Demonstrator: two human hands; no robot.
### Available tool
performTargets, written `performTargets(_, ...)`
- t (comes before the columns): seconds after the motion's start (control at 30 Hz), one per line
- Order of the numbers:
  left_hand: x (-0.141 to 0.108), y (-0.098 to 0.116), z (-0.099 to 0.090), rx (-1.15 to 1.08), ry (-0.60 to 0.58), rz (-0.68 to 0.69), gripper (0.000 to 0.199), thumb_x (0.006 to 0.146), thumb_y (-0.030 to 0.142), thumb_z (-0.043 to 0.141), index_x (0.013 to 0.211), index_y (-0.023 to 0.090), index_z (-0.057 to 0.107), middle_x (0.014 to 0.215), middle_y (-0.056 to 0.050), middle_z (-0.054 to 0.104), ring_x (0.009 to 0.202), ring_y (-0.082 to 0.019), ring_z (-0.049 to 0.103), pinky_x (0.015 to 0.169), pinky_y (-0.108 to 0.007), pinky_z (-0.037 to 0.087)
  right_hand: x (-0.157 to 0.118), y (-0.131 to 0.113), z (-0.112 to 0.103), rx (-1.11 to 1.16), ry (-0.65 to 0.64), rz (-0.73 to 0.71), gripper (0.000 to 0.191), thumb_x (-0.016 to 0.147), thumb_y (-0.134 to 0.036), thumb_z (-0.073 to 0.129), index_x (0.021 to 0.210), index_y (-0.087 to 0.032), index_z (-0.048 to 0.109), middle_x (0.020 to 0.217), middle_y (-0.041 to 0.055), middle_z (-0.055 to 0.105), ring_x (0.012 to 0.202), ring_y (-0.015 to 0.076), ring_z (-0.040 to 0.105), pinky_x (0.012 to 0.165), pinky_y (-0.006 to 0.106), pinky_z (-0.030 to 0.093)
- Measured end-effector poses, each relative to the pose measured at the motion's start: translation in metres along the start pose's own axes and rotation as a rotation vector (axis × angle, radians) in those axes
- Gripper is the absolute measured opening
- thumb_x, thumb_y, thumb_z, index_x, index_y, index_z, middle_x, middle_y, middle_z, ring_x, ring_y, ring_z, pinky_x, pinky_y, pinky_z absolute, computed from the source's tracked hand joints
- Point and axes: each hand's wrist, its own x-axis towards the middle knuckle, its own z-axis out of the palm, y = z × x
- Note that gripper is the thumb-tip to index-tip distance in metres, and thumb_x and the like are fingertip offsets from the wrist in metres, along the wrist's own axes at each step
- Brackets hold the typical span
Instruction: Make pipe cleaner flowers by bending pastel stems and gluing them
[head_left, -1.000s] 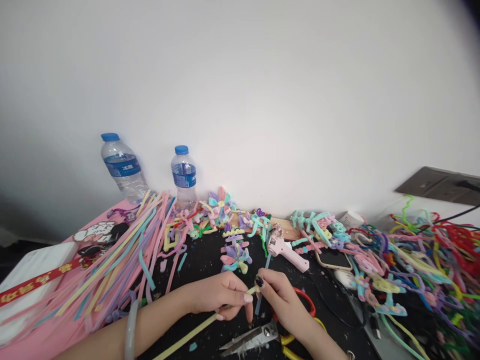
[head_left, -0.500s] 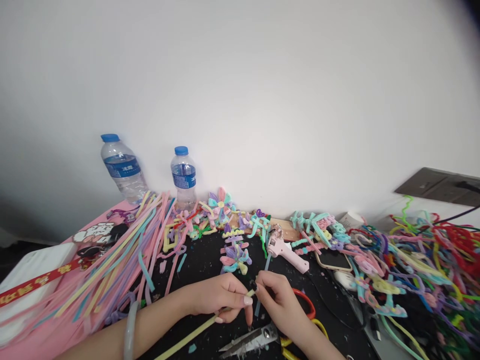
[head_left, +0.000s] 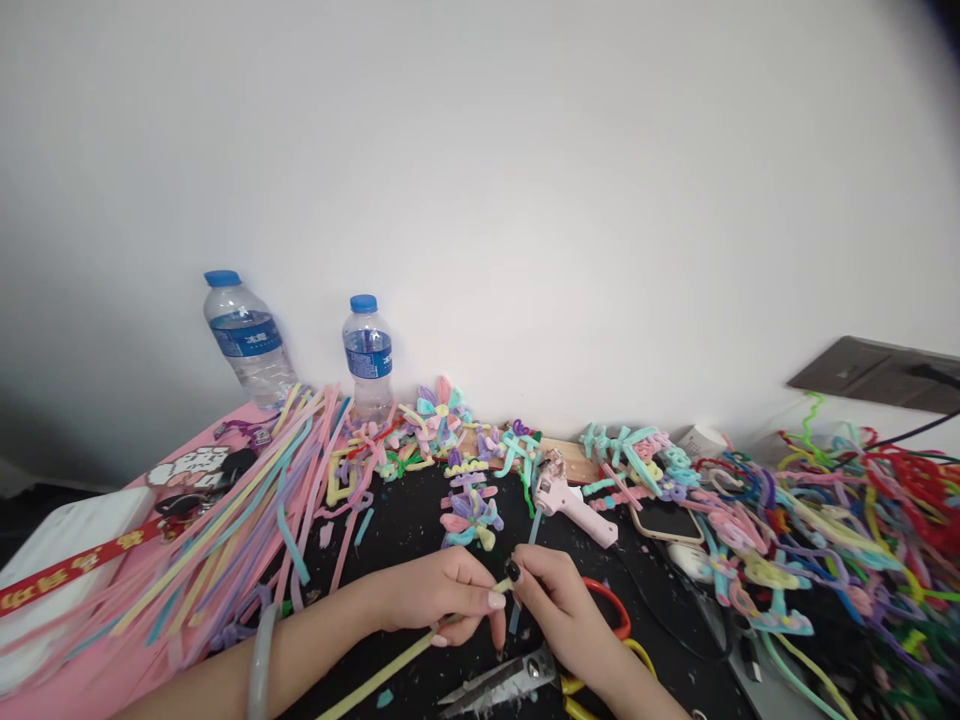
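Both hands meet at the 6 o'clock edge of the table (head_left: 420, 520). Left hand (head_left: 435, 600) is closed in a pinch on a yellow stem (head_left: 382, 672), thumb and forefinger pressed together just behind its upper tip. Right hand (head_left: 559, 600) is also closed, fingertips pinching the same tip from the 3 o'clock side; the two hands touch there. From the pinch the stem runs down toward 7 o'clock and leaves the frame. Judged by its look, it is a fuzzy wire stem: very light, soft on the surface, easily bent and likely to hold a bend, not fragile, not slippery. Best hold is close to the working end, as now, with the long tail left free. Scissors (head_left: 499, 682) lie just below the hands at 6 o'clock, blades apart, with red and yellow loops partly under the right wrist. A glue gun (head_left: 574, 503) lies near at 1 o'clock, and a loose bundle of stems (head_left: 247, 510) at 10 o'clock. Not determinable: the shape of the stem's tip, hidden by the fingers; what the thin blue strip between the hands is; and the stem's full length, cut off below. The tangle at 3 o'clock cannot be sorted into single pieces.
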Motion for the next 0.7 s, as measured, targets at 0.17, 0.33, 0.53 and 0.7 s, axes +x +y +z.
performTargets(0.17, -0.0004, -0.0013, -0.0004, -0.003, -0.003, -0.007, 0.032, 0.087, 0.033, 0.047, 0.075, 0.010, 0.065, 0.035, 0.006, 0.040, 0.029, -0.005, 0.029, 0.039, -0.020, 0.022, 0.0011, -0.0018, 0.0019, -0.052, 0.038, -0.023, 0.034, 0.090, -0.025, 0.037, 0.058, -0.020, 0.027, 0.056, -0.0055, 0.031, 0.053, 0.0100, 0.031, 0.050, 0.023, 0.023)
performTargets(0.33, -0.0003, -0.0025, 0.0000, 0.020, 0.014, 0.003, 0.033, 0.087, 0.034, 0.046, 0.074, 0.010, 0.065, 0.035, 0.007, 0.040, 0.030, -0.005, 0.029, 0.040, -0.019, 0.025, 0.0021, -0.0031, 0.0027, -0.118, 0.072, -0.037, 0.031, 0.087, -0.021, 0.039, 0.058, -0.020, 0.029, 0.055, -0.0055, 0.033, 0.052, 0.0098, 0.032, 0.049, 0.022, 0.022)
performTargets(0.53, 0.0001, -0.0013, 0.0037, 0.085, 0.014, -0.011, 0.037, 0.087, 0.038, 0.045, 0.072, 0.010, 0.063, 0.036, 0.007, 0.042, 0.031, -0.005, 0.031, 0.043, -0.019, 0.029, -0.0002, -0.0037, 0.0045, -0.231, 0.081, -0.031, 0.028, 0.085, -0.017, 0.041, 0.058, -0.020, 0.032, 0.056, -0.0049, 0.035, 0.052, 0.0101, 0.036, 0.049, 0.022, 0.023)
performTargets(0.7, 0.0003, 0.0015, 0.0068, 0.150, 0.029, -0.013, 0.042, 0.086, 0.043, 0.043, 0.067, 0.011, 0.062, 0.036, 0.006, 0.042, 0.032, -0.005, 0.033, 0.042, -0.019, 0.028, -0.0043, -0.0047, 0.0037, -0.294, 0.059, -0.039, 0.024, 0.085, -0.018, 0.042, 0.061, -0.019, 0.039, 0.061, -0.0029, 0.041, 0.055, 0.0112, 0.040, 0.050, 0.023, 0.025)
